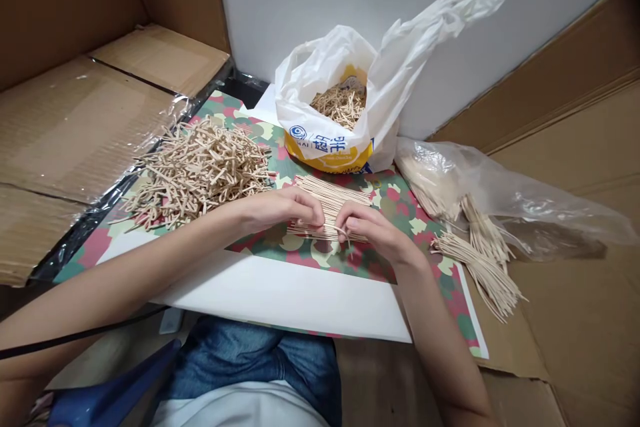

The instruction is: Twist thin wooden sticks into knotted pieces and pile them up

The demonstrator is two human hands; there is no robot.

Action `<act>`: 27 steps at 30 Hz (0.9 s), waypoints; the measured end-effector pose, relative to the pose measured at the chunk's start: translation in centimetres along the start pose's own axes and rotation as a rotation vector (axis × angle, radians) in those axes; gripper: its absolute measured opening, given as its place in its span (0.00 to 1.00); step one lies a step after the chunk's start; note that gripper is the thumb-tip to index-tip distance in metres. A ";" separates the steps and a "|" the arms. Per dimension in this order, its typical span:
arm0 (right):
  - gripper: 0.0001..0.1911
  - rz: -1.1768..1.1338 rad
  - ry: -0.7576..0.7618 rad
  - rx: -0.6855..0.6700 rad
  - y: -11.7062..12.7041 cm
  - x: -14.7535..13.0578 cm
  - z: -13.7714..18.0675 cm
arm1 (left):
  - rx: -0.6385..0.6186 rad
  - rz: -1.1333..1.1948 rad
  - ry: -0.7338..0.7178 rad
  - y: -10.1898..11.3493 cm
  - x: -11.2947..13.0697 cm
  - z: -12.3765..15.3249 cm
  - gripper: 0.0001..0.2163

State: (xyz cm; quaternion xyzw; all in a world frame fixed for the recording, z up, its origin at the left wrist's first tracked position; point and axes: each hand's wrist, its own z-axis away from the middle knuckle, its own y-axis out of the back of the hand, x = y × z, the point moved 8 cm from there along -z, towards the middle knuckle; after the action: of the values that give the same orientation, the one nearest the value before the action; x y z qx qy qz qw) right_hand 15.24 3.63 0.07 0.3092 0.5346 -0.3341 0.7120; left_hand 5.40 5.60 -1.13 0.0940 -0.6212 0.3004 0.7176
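A flat row of thin pale sticks (327, 192) lies side by side on the camouflage-patterned sheet, under both hands. My left hand (300, 207) is closed in a pinch over the row's middle; what its fingertips hold is hidden. Close beside it, my right hand (367, 223) pinches a thin pale strand (349, 244), whose loose end hangs down over the front edge of the row. To the left is a heap of short, curled pale pieces (200, 170).
A white and yellow plastic bag (327, 143) of similar pieces stands open behind the row. Tied bundles of strands (483, 273) lie at the right beside a clear plastic bag (500, 187). Cardboard (65, 127) flanks the patterned sheet (293, 250), with a grey wall behind.
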 end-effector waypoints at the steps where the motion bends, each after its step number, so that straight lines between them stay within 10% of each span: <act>1: 0.08 0.025 0.014 0.020 -0.1 -0.3 -0.1 | 0.011 0.055 0.016 -0.1 -0.2 0.0 0.05; 8: 0.06 -0.121 0.032 0.029 -0.3 0.3 -0.5 | 0.003 0.355 0.043 -0.4 -0.6 -0.3 0.05; 27: 0.14 -0.379 -0.021 0.097 -1.1 2.8 -2.0 | 0.026 0.264 -0.256 -1.8 0.6 -0.3 0.11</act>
State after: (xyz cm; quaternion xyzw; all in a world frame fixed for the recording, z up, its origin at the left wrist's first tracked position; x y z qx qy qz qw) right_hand 13.78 4.14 -3.16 0.2334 0.5591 -0.4906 0.6263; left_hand 6.73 4.49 -0.15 0.0585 -0.7106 0.3858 0.5855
